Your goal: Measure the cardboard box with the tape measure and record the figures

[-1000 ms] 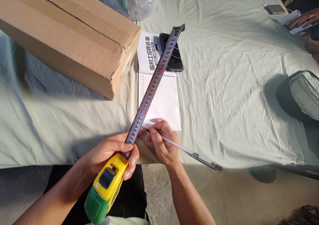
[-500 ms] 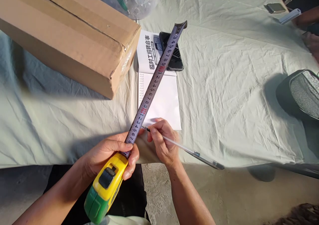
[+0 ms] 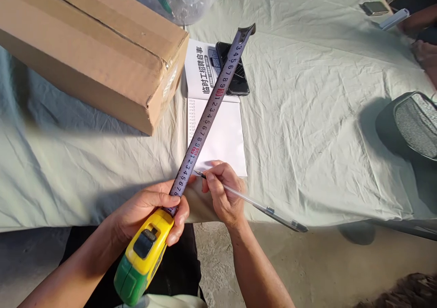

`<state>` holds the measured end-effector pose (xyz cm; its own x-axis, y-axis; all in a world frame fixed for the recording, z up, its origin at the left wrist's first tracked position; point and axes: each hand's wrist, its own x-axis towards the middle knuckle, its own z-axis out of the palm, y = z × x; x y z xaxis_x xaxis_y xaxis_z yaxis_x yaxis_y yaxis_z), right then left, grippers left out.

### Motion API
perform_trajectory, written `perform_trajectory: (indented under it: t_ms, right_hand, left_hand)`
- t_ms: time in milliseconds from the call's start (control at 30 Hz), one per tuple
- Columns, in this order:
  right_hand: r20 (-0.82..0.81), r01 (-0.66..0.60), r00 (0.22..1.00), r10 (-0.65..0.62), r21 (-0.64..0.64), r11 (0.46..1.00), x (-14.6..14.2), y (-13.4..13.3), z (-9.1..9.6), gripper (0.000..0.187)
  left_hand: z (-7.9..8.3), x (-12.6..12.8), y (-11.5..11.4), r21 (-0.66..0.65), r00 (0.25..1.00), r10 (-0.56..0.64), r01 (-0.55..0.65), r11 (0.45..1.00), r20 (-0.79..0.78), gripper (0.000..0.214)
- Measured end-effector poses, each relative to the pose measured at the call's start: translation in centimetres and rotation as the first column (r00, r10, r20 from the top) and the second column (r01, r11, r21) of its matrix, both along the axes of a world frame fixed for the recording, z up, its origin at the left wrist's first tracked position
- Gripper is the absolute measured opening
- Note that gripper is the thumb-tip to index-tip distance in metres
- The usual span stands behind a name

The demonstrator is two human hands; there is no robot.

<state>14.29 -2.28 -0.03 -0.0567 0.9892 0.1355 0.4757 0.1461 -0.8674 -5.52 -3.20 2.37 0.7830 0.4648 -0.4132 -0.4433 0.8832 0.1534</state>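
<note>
My left hand (image 3: 155, 210) is closed on a yellow and green tape measure (image 3: 145, 253), thumb pressing on the blade near the case. The extended blade (image 3: 205, 121) slants up and right, crossing in front of an open notebook (image 3: 221, 135) and a dark phone (image 3: 239, 78). A pen (image 3: 251, 202) is pinched in my right hand (image 3: 225, 192), its tip close to the blade's lower right edge; whether it touches I cannot tell. Handwritten lines run down the notebook page's left side, and a printed sheet lies above it, partly under the phone.
A cardboard box (image 3: 102, 58) stands at the left, with a clear plastic tub (image 3: 191, 3) behind it. A grey-green cap (image 3: 409, 126) sits at the right. At the upper right are a small device (image 3: 374, 8), a white object (image 3: 394, 19) and another person's arm (image 3: 423, 21). Wrinkled cloth (image 3: 307, 117) covers the table.
The view has shifted slightly, so the box, notebook and cap appear a little further left and up. Both hands keep their holds on the tape measure and pen.
</note>
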Motion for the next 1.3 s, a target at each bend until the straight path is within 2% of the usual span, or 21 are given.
perform_trajectory:
  t_ms: [400, 633, 1033, 1300]
  right_hand:
    - [0.029, -0.021, 0.999, 0.020, 0.023, 1.000, -0.01, -0.05, -0.05, 0.016]
    - [-0.008, 0.034, 0.999, -0.034, 0.018, 0.999, 0.03, -0.13, -0.34, 0.015]
    - [0.016, 0.012, 1.000, -0.013, 0.032, 0.999, 0.02, -0.16, -0.27, 0.015]
    - [-0.050, 0.043, 0.998, -0.040, 0.071, 0.997, -0.13, -0.11, -0.26, 0.015]
  left_hand:
    - [-0.26, -0.01, 0.02, 0.013, 1.000, -0.005, 0.005, 1.000, -0.003, 0.017]
    - [-0.08, 0.07, 0.05, 0.022, 1.000, -0.012, 0.012, 1.000, -0.015, 0.006]
    - [-0.12, 0.05, -0.03, 0.037, 1.000, -0.002, 0.002, 0.999, -0.003, 0.012]
    - [-0.13, 0.08, -0.03, 0.034, 1.000, 0.000, 0.000, 0.999, 0.005, 0.010]
